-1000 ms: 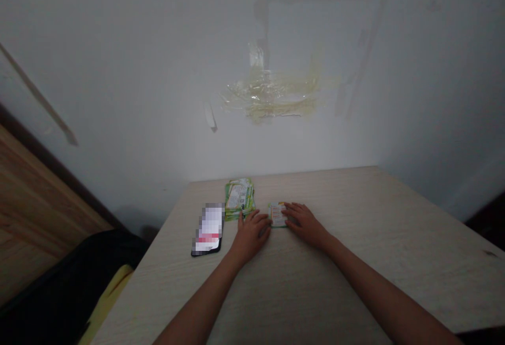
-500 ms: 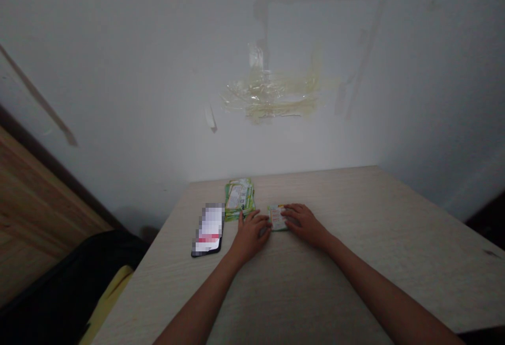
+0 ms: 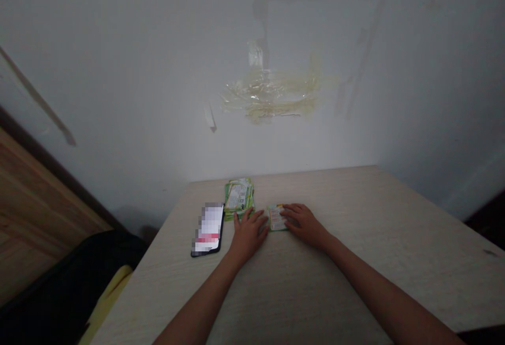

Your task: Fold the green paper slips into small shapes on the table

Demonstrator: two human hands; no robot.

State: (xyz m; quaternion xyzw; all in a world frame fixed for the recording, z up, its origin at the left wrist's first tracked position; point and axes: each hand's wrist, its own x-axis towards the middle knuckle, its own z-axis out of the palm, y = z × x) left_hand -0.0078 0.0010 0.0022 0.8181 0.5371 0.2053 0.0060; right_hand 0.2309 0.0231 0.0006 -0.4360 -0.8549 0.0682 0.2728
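Observation:
A small green-and-white printed card (image 3: 276, 220), or a thin pile of them, lies flat on the table. Over its right edge rest the stretched fingers of my right hand (image 3: 306, 225), palm down and open. My left hand (image 3: 249, 233) lies palm down just left of the card, fingers spread, with nothing seen in it. Its fingertips reach the near edge of a loose stack of similar green cards (image 3: 239, 196); whether they touch the stack I cannot tell.
A phone (image 3: 210, 229) with a lit, blurred screen lies left of the stack. The pale wooden table (image 3: 335, 297) meets a wall (image 3: 158, 82) with peeling clear tape (image 3: 272, 92). Dark and yellow fabric (image 3: 108, 297) sits beyond the table's left edge.
My left hand has shifted slightly left, away from the card, with its fingers a little more spread. My right hand and the card look almost unmoved.

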